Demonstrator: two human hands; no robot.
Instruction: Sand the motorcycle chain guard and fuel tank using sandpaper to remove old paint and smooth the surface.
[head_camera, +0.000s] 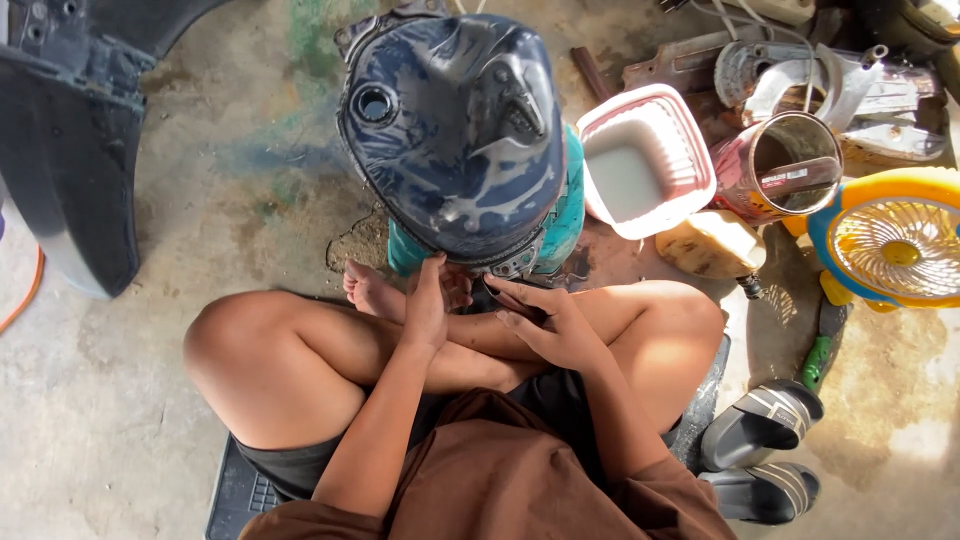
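Note:
A dark blue motorcycle fuel tank (455, 130) with scuffed, whitish patches rests on a teal support (565, 215) in front of my crossed legs. My left hand (425, 300) reaches up with its fingers together, the tips touching the tank's near lower edge. Whether it holds anything is hidden. My right hand (545, 322) lies just below the tank's near end, fingers spread over my shin, with nothing clearly in it. I sit on a black mat (235, 490).
A pink-rimmed square tub (692, 150) of milky water, a rusty tin can (785, 165), a yellow block (710, 245) and a small yellow-and-blue fan (895, 240) stand to the right. Two sandals (760, 455) lie near my right knee. A black body panel (70, 150) stands left.

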